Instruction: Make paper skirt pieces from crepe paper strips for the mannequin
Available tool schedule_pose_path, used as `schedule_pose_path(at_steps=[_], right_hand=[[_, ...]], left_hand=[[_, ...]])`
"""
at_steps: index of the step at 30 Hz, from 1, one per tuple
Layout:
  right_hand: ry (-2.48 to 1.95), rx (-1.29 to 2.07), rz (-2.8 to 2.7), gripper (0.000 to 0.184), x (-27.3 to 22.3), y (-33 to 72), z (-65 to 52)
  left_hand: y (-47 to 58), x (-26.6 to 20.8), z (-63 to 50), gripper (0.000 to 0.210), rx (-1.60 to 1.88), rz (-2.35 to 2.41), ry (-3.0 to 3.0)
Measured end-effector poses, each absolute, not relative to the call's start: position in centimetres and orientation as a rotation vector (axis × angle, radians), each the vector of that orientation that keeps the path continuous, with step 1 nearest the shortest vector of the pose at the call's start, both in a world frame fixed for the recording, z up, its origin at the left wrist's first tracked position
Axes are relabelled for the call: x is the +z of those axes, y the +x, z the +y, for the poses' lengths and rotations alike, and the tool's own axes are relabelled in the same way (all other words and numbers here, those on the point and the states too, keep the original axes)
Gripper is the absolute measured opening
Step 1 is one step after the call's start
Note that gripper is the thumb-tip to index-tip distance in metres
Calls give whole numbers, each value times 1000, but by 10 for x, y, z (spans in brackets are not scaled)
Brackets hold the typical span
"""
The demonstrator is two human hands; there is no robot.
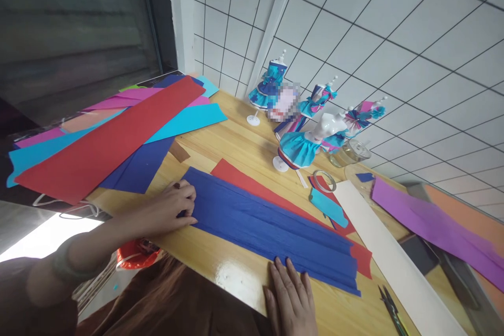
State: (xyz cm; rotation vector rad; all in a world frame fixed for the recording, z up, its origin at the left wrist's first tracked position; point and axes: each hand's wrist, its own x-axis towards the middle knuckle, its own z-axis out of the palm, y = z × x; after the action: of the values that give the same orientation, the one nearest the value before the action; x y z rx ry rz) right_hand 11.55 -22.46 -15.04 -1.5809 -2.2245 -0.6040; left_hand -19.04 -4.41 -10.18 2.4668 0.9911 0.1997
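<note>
A long strip of dark blue crepe paper lies creased across the wooden table in front of me. My left hand is at its left end, with fingers curled closed on the edge of the paper. Near the strip's lower right edge, my right hand lies flat with its fingers stretched out, the fingertips at the paper's border. Part of a red paper strip shows from beneath the blue one, along its far side and right end.
Several coloured paper sheets are piled at the left. Small dress forms in paper dresses stand at the back, by a tape roll and a glass jar. Rightward lie a white strip, scissors and purple paper.
</note>
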Motion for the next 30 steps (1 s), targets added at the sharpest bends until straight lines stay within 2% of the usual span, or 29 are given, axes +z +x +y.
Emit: schedule_pose_path(at_steps=[15, 26, 30], right_hand=[[-1801, -695, -2227, 34, -142, 97, -215], [-1677, -659, -2228, 23, -126, 80, -204], [-1659, -586, -2201, 26, -126, 74, -201]], left_hand=[[-199, -120, -48, 17, 342, 1028, 2503], [-194, -120, -56, 22, 395, 952, 2794], [-186, -117, -63, 28, 498, 823, 2910]])
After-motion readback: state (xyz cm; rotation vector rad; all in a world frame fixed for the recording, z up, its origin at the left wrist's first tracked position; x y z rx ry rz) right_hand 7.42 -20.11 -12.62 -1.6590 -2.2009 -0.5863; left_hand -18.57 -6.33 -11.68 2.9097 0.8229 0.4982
